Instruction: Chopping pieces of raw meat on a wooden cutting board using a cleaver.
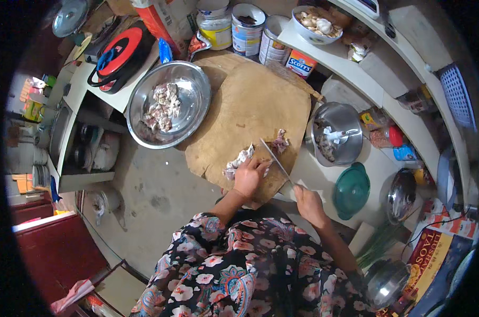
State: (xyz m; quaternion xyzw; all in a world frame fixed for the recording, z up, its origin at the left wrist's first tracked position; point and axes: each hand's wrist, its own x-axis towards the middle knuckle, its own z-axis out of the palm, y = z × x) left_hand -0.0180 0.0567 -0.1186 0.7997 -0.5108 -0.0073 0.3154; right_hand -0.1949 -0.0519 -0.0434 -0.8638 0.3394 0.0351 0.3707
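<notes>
My left hand [248, 176] presses a strip of pale raw meat [237, 161] onto the wooden chopping board [259, 95], near the board's front edge. In my right hand [310, 202] is the handle of a kitchen knife [277, 160], seen nearly edge-on. Its blade stands just right of my left fingers, between the strip and a small cut piece of meat [280, 142]. Whether the blade touches the meat cannot be told. A steel basin [193, 87] with several chunks of raw meat [163, 106] sits over the board's left side.
Right of the board stand a steel pot [350, 136] with scraps inside and a green plastic lid [352, 191]. Tins [247, 33] line the back, beside a shelf holding a bowl of garlic [318, 25]. A red-lidded black appliance [120, 55] stands at left.
</notes>
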